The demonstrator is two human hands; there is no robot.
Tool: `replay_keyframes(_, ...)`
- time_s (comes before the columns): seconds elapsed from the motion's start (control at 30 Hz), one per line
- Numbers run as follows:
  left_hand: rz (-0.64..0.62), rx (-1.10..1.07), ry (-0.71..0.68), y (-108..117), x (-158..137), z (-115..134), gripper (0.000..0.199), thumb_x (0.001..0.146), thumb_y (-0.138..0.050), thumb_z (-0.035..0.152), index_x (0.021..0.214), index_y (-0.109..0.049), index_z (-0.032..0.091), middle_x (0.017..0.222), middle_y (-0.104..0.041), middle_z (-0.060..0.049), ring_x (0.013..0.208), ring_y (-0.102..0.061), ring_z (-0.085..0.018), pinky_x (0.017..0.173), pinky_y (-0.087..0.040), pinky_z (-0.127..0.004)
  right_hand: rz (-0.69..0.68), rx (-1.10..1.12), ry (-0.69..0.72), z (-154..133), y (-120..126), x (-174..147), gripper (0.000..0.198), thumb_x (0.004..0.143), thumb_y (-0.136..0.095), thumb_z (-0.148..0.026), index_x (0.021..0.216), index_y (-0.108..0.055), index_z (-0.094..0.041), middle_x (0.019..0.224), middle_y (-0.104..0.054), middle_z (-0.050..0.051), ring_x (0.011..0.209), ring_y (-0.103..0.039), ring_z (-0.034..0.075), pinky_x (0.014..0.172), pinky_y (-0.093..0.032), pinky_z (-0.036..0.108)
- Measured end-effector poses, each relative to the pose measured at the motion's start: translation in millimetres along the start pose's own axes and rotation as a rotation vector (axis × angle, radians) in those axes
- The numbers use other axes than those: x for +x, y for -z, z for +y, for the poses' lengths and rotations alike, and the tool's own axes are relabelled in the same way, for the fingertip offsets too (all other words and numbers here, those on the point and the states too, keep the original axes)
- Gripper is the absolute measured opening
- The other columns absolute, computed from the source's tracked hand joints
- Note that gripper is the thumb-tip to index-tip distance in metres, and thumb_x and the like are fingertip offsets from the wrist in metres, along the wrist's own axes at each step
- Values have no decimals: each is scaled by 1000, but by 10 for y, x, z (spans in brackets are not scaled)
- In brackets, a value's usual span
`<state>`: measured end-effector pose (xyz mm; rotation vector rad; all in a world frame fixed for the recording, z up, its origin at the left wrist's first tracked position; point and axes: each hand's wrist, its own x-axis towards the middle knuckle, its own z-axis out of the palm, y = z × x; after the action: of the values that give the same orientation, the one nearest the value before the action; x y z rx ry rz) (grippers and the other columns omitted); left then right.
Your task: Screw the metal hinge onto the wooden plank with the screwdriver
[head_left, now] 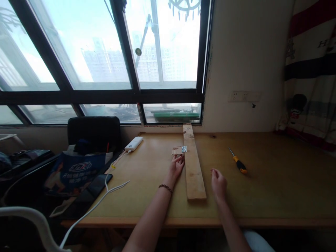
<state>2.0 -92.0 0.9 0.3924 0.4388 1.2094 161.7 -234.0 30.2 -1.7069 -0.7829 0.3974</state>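
Note:
A long wooden board [194, 168] lies on the table, its far end towards the window. A small metal hinge [184, 149] sits at its left edge, bridging to a small wooden piece [176, 151]. My left hand [176, 166] grips the near edge of this small piece, its fingers beside the long board. To the right of the board, my right hand [219, 183] is closed in a pinch above the table; whatever is between its fingertips is too small to make out. A screwdriver [238, 162] with a yellow and black handle rests further right.
The wooden table [275, 182] runs below a window. A white power bank [133, 144] with white cables [117, 188] lies at the left. A dark phone-like slab [103, 182] is at the table's left edge, beside a black chair [93, 131] and a blue bag [75, 171].

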Motion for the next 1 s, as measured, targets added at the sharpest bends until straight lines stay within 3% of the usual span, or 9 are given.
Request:
replay_keyframes(0.07,8,16,4,-3,69,1,25,70,-52,3,89,-53,19,91,-63,-6,87,-62,-15,80,-49,-29,-23,185,-23,-270,224,-127,37,76,-44,-39,91,-64,-12,93,-67,14,85,-62,24,71,-47,32)
replay_keyframes(0.17,28,34,28,-17,190,-6,13,74,-50,7,82,-56,15,86,-65,-8,85,-62,-15,79,-50,-29,-82,427,119,-757,588,-337,34,75,-50,-40,95,-62,-16,101,-65,10,89,-61,21,75,-48,31)
replay_keyframes(0.3,53,44,86,-34,352,-16,10,77,-51,14,83,-59,12,85,-66,-9,84,-62,-16,80,-49,-29,117,420,252,-971,904,-297,30,76,-51,-40,91,-63,-17,99,-65,11,86,-61,22,72,-48,34)
replay_keyframes(0.47,13,27,126,-49,532,-47,13,76,-53,18,86,-60,12,82,-66,-8,81,-63,-16,81,-49,-30,180,-184,261,-204,860,592,40,77,-44,-43,98,-61,-14,95,-64,13,81,-60,25,71,-45,37)
replay_keyframes(0.57,-9,33,136,-51,589,-70,14,75,-54,19,86,-60,12,81,-66,-8,81,-63,-18,79,-49,-31,192,-643,377,405,779,1154,47,75,-44,-41,105,-56,-7,104,-59,21,95,-54,31,80,-40,42)
replay_keyframes(0.67,-12,36,146,-45,607,-81,15,75,-54,20,86,-60,12,82,-67,-9,83,-63,-19,79,-50,-32,217,-908,334,855,771,1448,54,74,-47,-43,112,-52,-5,106,-56,23,96,-52,34,80,-38,44)
replay_keyframes(0.73,-5,46,153,-46,605,-84,15,75,-53,21,85,-60,12,82,-67,-9,84,-63,-19,79,-50,-33,200,-964,256,1030,794,1530,58,75,-46,-46,115,-49,-4,100,-59,22,90,-54,33,75,-41,41)
replay_keyframes(0.87,28,114,170,-84,578,-85,17,74,-54,24,84,-61,12,84,-67,-10,86,-63,-22,79,-50,-35,110,-994,286,1143,825,1586,52,77,-43,-44,111,-54,-7,93,-61,19,85,-55,31,73,-41,39)
replay_keyframes(1.0,19,140,196,-135,539,-74,21,74,-54,28,87,-60,13,85,-67,-10,87,-62,-23,79,-50,-37,156,-794,252,1056,816,1538,48,77,-42,-45,105,-58,-10,89,-62,17,80,-57,30,66,-43,39)
